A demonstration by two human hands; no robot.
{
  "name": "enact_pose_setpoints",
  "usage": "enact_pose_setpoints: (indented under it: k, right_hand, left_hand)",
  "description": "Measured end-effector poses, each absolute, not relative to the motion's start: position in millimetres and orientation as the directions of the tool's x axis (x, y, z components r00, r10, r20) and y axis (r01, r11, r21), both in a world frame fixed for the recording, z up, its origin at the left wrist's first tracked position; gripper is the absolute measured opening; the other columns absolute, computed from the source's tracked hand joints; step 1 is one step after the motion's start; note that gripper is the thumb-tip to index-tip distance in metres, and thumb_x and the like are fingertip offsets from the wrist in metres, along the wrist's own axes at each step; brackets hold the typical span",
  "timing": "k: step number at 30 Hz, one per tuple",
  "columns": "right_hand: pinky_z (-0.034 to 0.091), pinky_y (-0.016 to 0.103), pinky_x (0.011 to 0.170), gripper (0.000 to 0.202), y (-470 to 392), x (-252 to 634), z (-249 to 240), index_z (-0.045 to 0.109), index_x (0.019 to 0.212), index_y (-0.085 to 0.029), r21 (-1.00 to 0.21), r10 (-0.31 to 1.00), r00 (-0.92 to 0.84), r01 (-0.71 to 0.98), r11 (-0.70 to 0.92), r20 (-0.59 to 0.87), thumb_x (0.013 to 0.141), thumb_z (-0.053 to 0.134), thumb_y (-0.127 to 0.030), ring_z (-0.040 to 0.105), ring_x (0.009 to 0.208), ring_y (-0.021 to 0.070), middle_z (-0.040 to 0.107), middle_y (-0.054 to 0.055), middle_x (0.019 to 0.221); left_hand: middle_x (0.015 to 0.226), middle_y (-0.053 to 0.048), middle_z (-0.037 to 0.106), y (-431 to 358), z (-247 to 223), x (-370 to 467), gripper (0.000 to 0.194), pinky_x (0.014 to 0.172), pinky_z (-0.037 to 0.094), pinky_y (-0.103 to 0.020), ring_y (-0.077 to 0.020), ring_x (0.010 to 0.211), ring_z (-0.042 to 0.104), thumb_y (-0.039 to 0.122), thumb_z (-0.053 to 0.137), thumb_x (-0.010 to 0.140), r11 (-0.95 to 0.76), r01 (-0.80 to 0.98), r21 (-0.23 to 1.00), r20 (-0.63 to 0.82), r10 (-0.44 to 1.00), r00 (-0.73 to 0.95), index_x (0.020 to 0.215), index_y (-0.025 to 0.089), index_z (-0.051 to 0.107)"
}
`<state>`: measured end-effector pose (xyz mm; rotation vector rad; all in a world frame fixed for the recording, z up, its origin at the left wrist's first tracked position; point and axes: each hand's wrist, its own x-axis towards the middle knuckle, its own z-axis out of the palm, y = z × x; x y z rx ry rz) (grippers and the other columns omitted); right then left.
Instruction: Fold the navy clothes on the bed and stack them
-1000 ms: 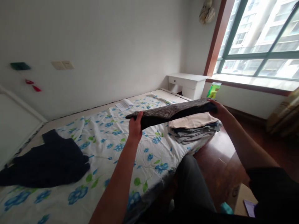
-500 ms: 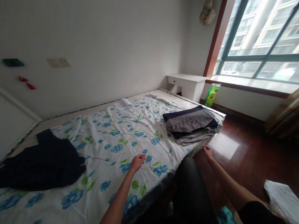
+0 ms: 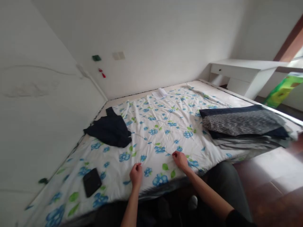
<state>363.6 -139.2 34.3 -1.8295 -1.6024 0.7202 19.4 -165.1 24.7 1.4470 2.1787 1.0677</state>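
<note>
My left hand [image 3: 136,174] is loosely curled over the floral bedsheet [image 3: 163,159], near the bed's front edge, with nothing seen in it. To its right, my right hand [image 3: 181,161] has its fingers bent in above the same sheet, and it too shows nothing held. Left of both hands lies a dark navy garment [image 3: 111,130], spread out with one part sticking up at the back. A pile of folded clothes [image 3: 239,121], with a speckled grey piece on top, rests at the bed's right side. Neither hand touches the clothes.
A flat black object [image 3: 92,182] lies on the sheet at the front left. White papers [image 3: 160,93] are by the back wall. Beyond the bed's right corner stand a white desk [image 3: 239,72] and a green-yellow bag [image 3: 282,90]. My knee [image 3: 227,179] is against the bed's front.
The view has swung left, bringing the black object into sight. My right hand has come from beside the bed to over the sheet, closer to my left hand.
</note>
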Motion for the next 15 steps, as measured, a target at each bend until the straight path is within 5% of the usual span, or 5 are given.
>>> enact_pose_setpoints:
  k: [3, 7, 11, 15]
  right_hand:
    - [0.044, 0.028, 0.08, 0.02, -148.0, 333.4, 27.8, 0.081, 0.108, -0.02, -0.601, 0.993, 0.113, 0.795, -0.081, 0.016, 0.102, 0.061, -0.018, 0.074, 0.092, 0.0211, 0.082, 0.01, 0.107]
    - [0.039, 0.029, 0.077, 0.017, -153.8, 334.9, 22.8, 0.078, 0.108, -0.021, -0.587, 0.998, 0.069, 0.808, -0.049, 0.011, 0.105, 0.061, -0.018, 0.071, 0.088, 0.0189, 0.081, 0.007, 0.107]
    - [0.036, 0.03, 0.075, 0.016, -152.7, 338.2, 21.6, 0.076, 0.107, -0.021, -0.571, 0.997, 0.072, 0.819, -0.05, 0.016, 0.105, 0.061, -0.019, 0.07, 0.087, 0.0191, 0.081, 0.006, 0.106]
    - [0.037, 0.03, 0.078, 0.015, -151.3, 332.2, 19.4, 0.075, 0.107, -0.021, -0.545, 0.996, 0.085, 0.836, -0.064, 0.013, 0.105, 0.06, -0.019, 0.07, 0.089, 0.0202, 0.08, 0.006, 0.103]
  left_hand:
    - [0.103, -0.01, 0.085, -164.3, 25.1, 19.0, 0.029, 0.094, 0.06, -0.039, -0.0295, 0.1, 0.08, 0.031, 0.053, 0.097, 0.139, 0.727, 0.672, 0.172, 0.926, -0.336, 0.1, 0.023, 0.08]
    - [0.129, -0.013, 0.08, -150.6, 32.2, 7.9, 0.032, 0.102, 0.06, -0.038, -0.0275, 0.112, 0.078, 0.021, 0.053, 0.099, 0.063, 0.871, 0.488, 0.188, 0.966, -0.175, 0.111, 0.021, 0.083]
    - [0.173, -0.018, 0.05, -116.8, 51.0, -19.9, 0.047, 0.104, 0.061, -0.042, -0.0322, 0.124, 0.074, 0.023, 0.06, 0.1, 0.186, 0.947, 0.262, 0.158, 0.96, -0.232, 0.144, 0.021, 0.077]
    - [0.187, -0.01, 0.028, -67.4, 79.5, -63.5, 0.045, 0.107, 0.061, -0.049, -0.0385, 0.138, 0.064, 0.026, 0.067, 0.097, 0.258, 0.959, 0.12, 0.097, 0.958, -0.27, 0.14, 0.026, 0.08]
